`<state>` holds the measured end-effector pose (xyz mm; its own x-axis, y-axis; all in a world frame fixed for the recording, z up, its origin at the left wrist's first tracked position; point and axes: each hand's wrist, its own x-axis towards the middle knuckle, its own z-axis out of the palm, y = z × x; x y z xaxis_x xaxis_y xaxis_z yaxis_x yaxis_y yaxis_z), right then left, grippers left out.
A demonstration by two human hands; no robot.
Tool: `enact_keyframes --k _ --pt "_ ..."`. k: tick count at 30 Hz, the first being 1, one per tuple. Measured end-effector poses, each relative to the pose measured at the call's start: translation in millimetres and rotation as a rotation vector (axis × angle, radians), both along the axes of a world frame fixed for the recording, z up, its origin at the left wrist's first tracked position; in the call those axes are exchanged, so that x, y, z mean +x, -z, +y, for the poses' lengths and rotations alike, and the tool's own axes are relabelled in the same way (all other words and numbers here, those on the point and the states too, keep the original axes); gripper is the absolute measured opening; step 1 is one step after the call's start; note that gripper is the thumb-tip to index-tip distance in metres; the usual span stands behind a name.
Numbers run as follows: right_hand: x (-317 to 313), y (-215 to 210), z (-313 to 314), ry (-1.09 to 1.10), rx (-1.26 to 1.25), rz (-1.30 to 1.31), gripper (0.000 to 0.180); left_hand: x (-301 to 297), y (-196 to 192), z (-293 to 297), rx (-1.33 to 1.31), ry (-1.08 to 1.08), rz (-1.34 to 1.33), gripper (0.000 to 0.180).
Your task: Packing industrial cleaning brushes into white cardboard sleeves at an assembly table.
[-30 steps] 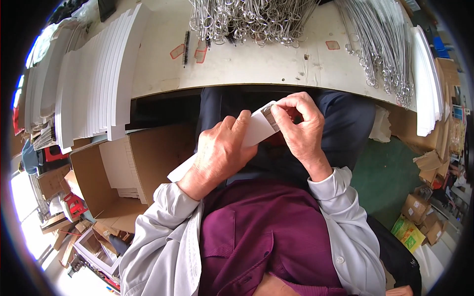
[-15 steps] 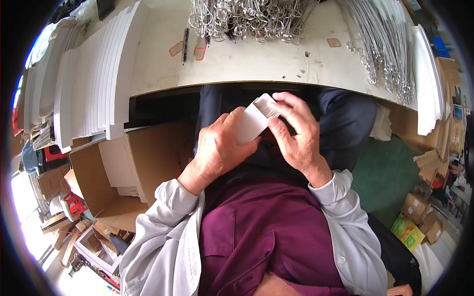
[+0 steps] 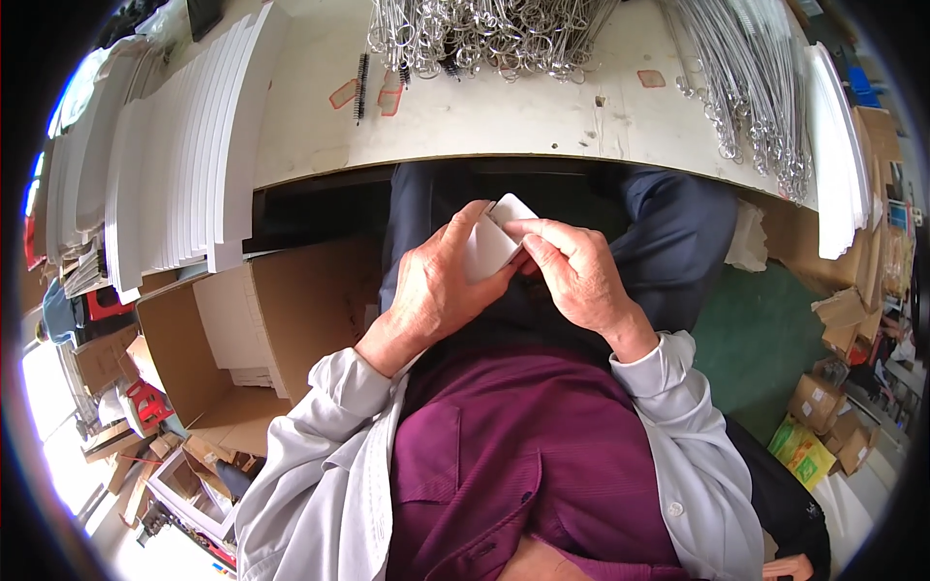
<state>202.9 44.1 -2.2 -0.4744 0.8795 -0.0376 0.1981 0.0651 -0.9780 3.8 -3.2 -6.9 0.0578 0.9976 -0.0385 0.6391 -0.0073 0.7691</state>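
While gripping a slim white paperboard carton (image 3: 490, 254) with the left hand (image 3: 426, 290), thumb and fingers wrapped around its sides, works at its open end with the right hand (image 3: 576, 279), thumb and forefinger drawn narrowly together beside the end flap (image 3: 513, 207). Cannot tell whether that fingertip pinch holds anything. Holds the carton above the lap, just outside the near edge of the worktable (image 3: 465, 126). Points the open end away from the body and rightward, long axis slanting from lower left to upper right; hides the opposite end behind the left hand. Faces ring-ended wire rods (image 3: 494, 39) heaped toward the worktable's far edge, a black-bristled brush (image 3: 361, 89) left of them, and stacked white cartons (image 3: 184, 145) along the left edge.
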Motion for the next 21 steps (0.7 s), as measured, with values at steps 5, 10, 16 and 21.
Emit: enact_keyframes --k 5,10,16,21 --pt "-7 6 -7 0.155 -0.122 0.095 0.025 9 -6 10 0.018 -0.045 -0.074 0.071" --pt "-11 6 -12 0.229 -0.206 0.175 0.026 8 -4 7 -0.041 -0.040 -0.107 0.067" --pt "-10 8 -11 0.205 0.007 -0.016 0.020 14 -3 7 -0.072 0.011 -0.125 0.064" --pt "-11 13 -11 0.150 0.337 -0.166 0.027 14 5 2 -0.017 0.008 -0.057 0.064"
